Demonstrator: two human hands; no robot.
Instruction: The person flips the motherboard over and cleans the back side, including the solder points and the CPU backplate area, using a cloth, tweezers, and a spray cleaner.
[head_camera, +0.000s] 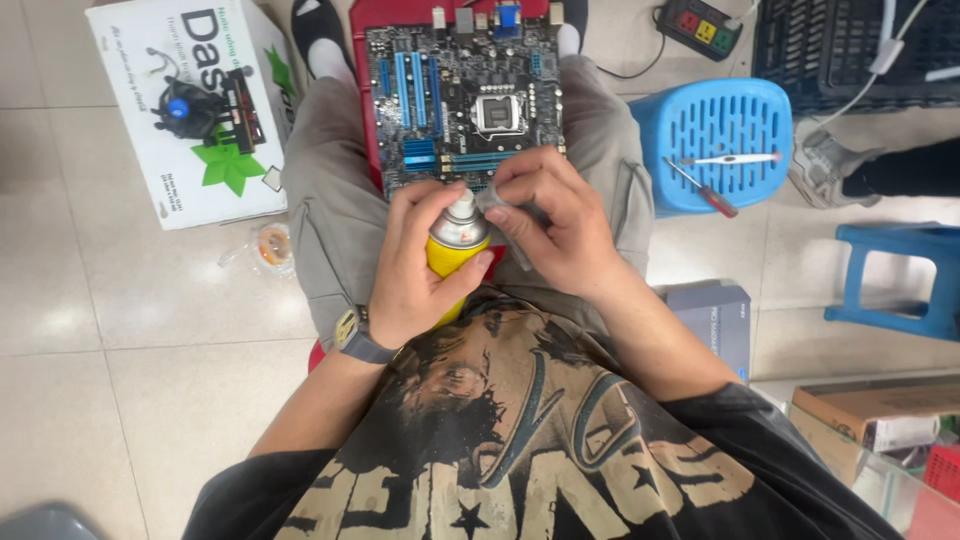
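At frame centre, a yellow spray can (457, 240) is gripped by the left hand (420, 265) and a grey cloth (497, 203) is pinched by the right hand (550, 220), so the motherboard (460, 100) could be wetted by overspray.

Motherboard (465, 100) on lap, spray can (457, 240) before it, stool (712, 140) right.

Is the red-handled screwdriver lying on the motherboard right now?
No, the red-handled screwdriver lies on the blue perforated stool, apart from the motherboard.

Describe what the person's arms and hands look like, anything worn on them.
Both forearms are bare. The left hand has a watch with a dark strap on its wrist. The right hand wears nothing. Black short sleeves of a printed T-shirt cover the upper arms.
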